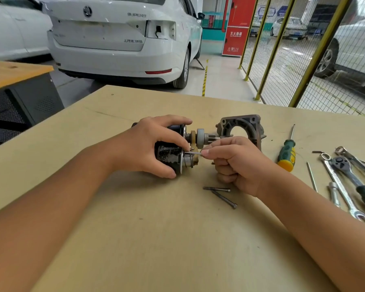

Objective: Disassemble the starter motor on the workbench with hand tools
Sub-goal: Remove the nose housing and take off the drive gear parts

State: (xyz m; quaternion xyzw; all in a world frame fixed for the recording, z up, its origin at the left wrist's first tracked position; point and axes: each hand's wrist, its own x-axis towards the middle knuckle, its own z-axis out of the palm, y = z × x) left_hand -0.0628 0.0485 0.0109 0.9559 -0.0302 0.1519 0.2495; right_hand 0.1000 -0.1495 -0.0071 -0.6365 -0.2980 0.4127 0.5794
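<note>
- Workshop bay, white car (122, 39) parked behind tan workbench (156, 239); yellow mesh fence (303, 49) to the right.
- Starter motor (173, 152) lies on its side mid-bench, black body left, shaft and pinion pointing right.
- Left hand (148, 144) grips the black body from above, fingers wrapped over it.
- Right hand (236, 163) pinches a thin metal pin (193, 153) between thumb and forefinger, tip at the motor's end face; other fingers curled, possibly round something, hard to tell.
- Detached end housing (240, 129) just behind right hand.
- Two long bolts (220, 194) on bench near right wrist.
- Green-yellow screwdriver (287, 151), ratchet (354, 182), spanners (341, 186) at right edge.
</note>
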